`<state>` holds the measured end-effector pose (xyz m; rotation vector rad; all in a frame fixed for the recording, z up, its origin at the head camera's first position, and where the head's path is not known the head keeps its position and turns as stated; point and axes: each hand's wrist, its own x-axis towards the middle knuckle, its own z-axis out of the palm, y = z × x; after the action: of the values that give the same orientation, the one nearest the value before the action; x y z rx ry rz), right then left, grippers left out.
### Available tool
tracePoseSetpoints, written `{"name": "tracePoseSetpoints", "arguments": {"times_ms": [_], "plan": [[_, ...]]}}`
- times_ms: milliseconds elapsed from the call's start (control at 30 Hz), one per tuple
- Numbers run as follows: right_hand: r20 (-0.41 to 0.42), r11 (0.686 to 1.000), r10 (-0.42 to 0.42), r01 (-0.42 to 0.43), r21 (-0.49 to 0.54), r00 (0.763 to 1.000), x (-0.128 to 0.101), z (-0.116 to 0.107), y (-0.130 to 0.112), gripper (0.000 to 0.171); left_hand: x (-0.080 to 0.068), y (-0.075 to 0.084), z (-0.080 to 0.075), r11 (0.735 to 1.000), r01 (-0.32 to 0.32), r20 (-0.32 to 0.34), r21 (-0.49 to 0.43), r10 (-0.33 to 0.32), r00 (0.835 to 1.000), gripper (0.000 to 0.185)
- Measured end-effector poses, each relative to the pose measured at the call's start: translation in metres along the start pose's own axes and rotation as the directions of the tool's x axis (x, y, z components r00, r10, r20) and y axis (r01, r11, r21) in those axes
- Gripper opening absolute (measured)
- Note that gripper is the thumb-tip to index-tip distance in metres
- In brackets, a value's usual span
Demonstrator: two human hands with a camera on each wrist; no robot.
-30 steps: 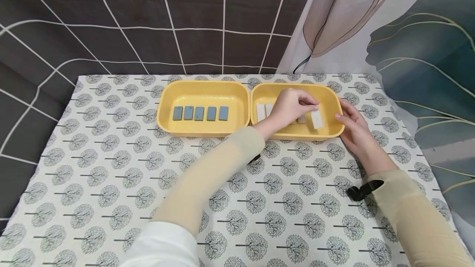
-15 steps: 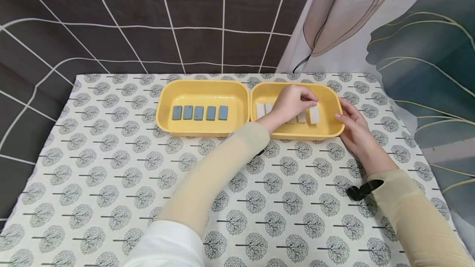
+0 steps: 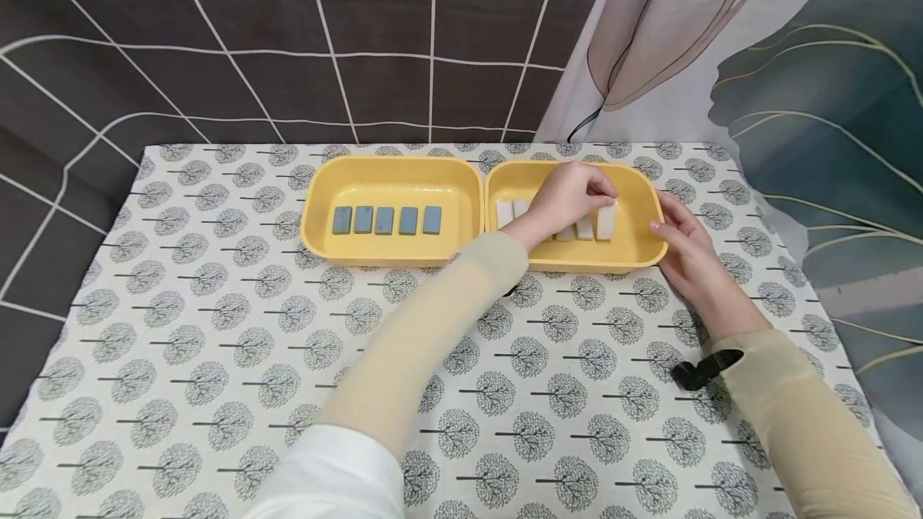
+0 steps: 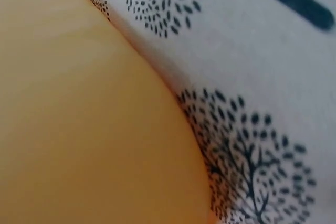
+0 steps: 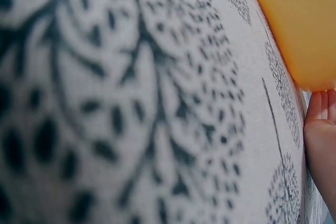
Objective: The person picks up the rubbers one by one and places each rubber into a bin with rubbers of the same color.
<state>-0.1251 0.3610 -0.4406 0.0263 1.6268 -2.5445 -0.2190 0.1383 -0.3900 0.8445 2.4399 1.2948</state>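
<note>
Two yellow plastic boxes stand side by side on the patterned cloth. In the right box [image 3: 642, 251], several small white rectangular blocks lie in a row, partly hidden under my left hand [image 3: 566, 197]. That hand reaches across, its thumb and forefinger pinching the far end of the rightmost white block [image 3: 606, 223]. My right hand [image 3: 688, 251] grips the right box at its right end, thumb at the rim and fingers along the outer wall. The left wrist view has only the yellow box wall [image 4: 105, 119] and cloth; part of my right hand shows in the right wrist view.
The left yellow box [image 3: 392, 251] holds several blue-grey rectangular blocks [image 3: 384, 221] in a row. A dark tiled-pattern sheet [image 3: 375, 90] hangs behind the table, and a leaf-patterned curtain [image 3: 815, 142] at the right. The tree-print cloth [image 3: 461, 391] covers the table.
My left hand has lowered the tilted white block to the box floor and moved it slightly left, straightening it beside the others. My right hand has stayed at the box's right end.
</note>
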Motion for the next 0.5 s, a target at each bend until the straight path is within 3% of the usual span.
{"name": "tracePoseSetpoints", "arguments": {"times_ms": [500], "plan": [[0.005,1.000,-0.005,0.005,-0.003,1.000,-0.0005,-0.0007,0.0002,0.054,0.0049,-0.0042,0.0056,0.999,0.025,0.016,-0.022,-0.024,1.000,0.017]]}}
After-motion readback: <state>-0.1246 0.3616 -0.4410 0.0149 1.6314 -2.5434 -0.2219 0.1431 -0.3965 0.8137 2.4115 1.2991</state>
